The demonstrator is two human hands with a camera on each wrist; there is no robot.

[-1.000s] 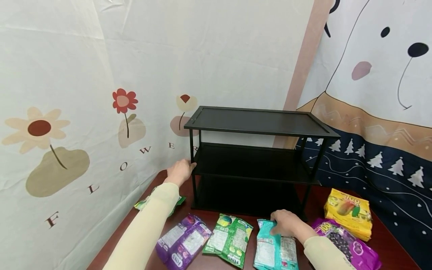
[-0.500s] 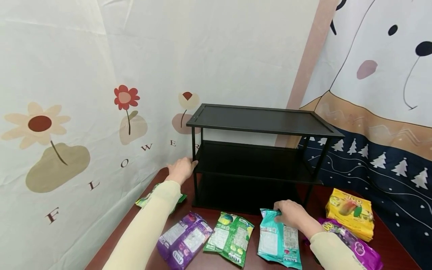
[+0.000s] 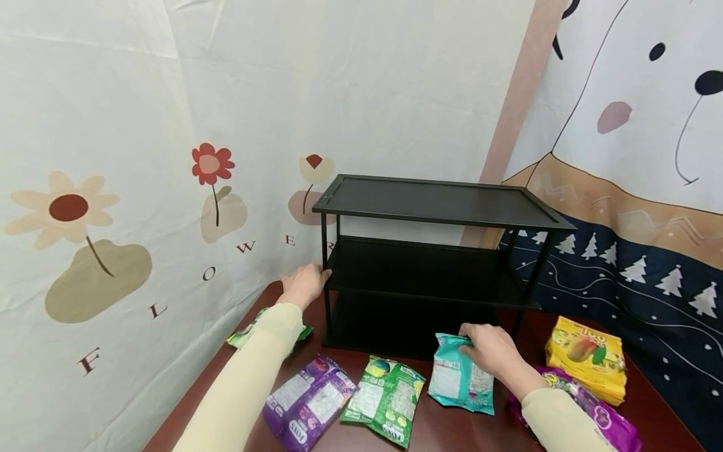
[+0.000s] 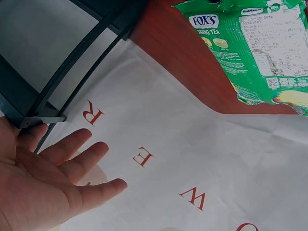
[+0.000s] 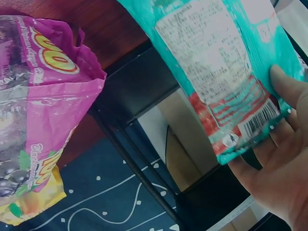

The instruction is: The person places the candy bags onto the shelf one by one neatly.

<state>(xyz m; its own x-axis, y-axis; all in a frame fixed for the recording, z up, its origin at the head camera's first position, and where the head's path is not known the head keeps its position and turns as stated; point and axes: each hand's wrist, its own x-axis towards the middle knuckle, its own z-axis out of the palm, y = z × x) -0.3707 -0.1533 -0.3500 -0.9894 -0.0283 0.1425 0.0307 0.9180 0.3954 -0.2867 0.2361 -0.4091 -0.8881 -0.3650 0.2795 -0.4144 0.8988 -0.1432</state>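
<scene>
A black three-tier shelf rack [image 3: 429, 204] stands on the table. My left hand [image 3: 304, 285] holds its left front post at the middle shelf. In the left wrist view the index finger sits at the rack's corner, and the other fingers spread loosely away from it. My right hand [image 3: 494, 351] pinches the top edge of a teal candy bag [image 3: 462, 376] between thumb and fingers. The bag hangs tilted in front of the lower shelf, its printed back and barcode showing in the right wrist view. Beside the rack, a green bag [image 4: 240, 53] lies partly hidden by my left forearm in the head view.
On the table [image 3: 435, 433], a purple bag [image 3: 309, 402] and a green bag [image 3: 384, 402] lie at the front. A magenta bag [image 3: 604, 414] and a yellow bag [image 3: 587, 358] lie to the right. Printed cloth hangs behind the rack and along both sides.
My right hand has raised the teal candy bag and carried it toward the rack. My left hand keeps its place on the post. The head view has shifted slightly.
</scene>
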